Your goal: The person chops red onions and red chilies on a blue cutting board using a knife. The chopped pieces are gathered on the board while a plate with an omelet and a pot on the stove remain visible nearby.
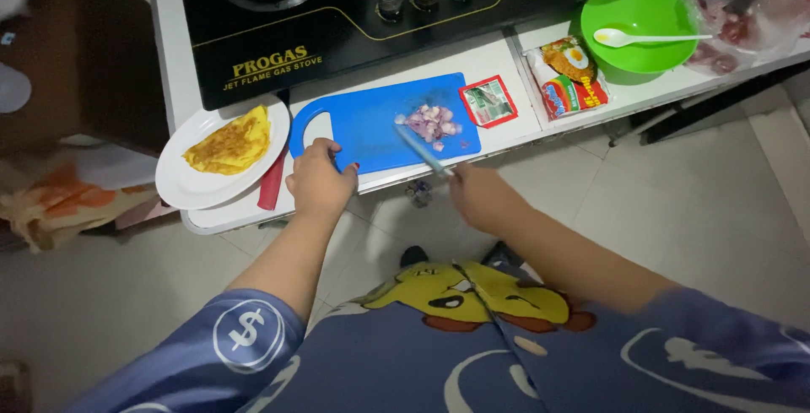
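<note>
- Under the left hand (319,178), at the bench's (498,134) front edge, lies the blue cutting board (371,126); the fingers curl over its near rim by the handle hole, steadying it.
- Just ahead of the right hand (479,194), closed around a knife (422,150), the blade reaches the chopped red onion (430,121) piled mid-board.
- The step in hand looks like chopping or gathering; the next move calls for a firmly pinned board.
- Left of the left hand sits a white plate (181,181) with an omelette (229,140).

Pale glossy tiled floor (692,210), low white-topped counter (498,59) (dim light), dark brown wooden cabinet (93,50) at left.
</note>
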